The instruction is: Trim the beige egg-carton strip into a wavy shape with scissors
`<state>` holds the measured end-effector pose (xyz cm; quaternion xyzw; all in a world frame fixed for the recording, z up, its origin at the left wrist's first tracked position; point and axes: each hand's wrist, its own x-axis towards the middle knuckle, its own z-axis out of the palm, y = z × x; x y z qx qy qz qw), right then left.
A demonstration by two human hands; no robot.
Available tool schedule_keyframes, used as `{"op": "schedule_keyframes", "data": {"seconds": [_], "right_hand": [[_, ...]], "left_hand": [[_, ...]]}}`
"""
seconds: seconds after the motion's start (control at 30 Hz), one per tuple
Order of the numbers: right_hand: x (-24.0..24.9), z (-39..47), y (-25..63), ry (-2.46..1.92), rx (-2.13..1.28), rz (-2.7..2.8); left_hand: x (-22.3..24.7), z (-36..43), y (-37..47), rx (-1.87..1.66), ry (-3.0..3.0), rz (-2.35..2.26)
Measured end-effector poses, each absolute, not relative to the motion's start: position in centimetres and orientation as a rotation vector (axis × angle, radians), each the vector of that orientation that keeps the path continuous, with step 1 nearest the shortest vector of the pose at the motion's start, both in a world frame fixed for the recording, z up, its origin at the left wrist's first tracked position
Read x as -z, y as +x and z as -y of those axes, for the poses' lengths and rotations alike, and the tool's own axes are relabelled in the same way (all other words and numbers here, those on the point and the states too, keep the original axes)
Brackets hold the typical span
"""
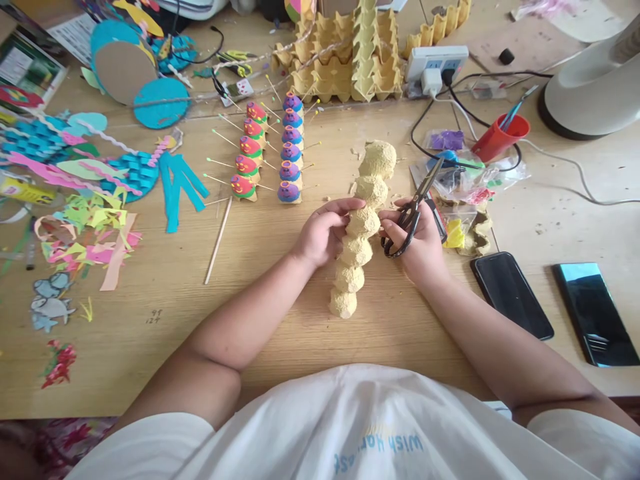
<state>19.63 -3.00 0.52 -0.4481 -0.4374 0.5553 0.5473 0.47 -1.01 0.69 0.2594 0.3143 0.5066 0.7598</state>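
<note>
A pale yellow strip of egg-carton cups runs lengthwise in front of me, bumps facing up. My left hand grips its left side near the middle, thumb and fingers closed on the edge. On the other side, my right hand has black-handled scissors hooked in it, blades pointing up and away to the right. Its fingertips reach toward the strip's right edge; whether they touch is hard to see. Two painted caterpillars made of cups, one red and green, one purple and blue, stand beyond my left hand.
Egg cartons and a power strip lie at the back. A red cup, clay bags and two phones are on the right. Paper scraps and blue paper crafts cover the left; a thin stick lies nearer.
</note>
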Motion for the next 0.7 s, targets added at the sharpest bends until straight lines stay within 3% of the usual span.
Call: {"op": "schedule_keyframes", "data": {"seconds": [0.7], "right_hand": [[-0.58, 2.69, 19.59, -1.104, -1.26, 1.005]], "left_hand": [[-0.84, 1.44, 0.58, -0.961, 0.6, -0.641]]}}
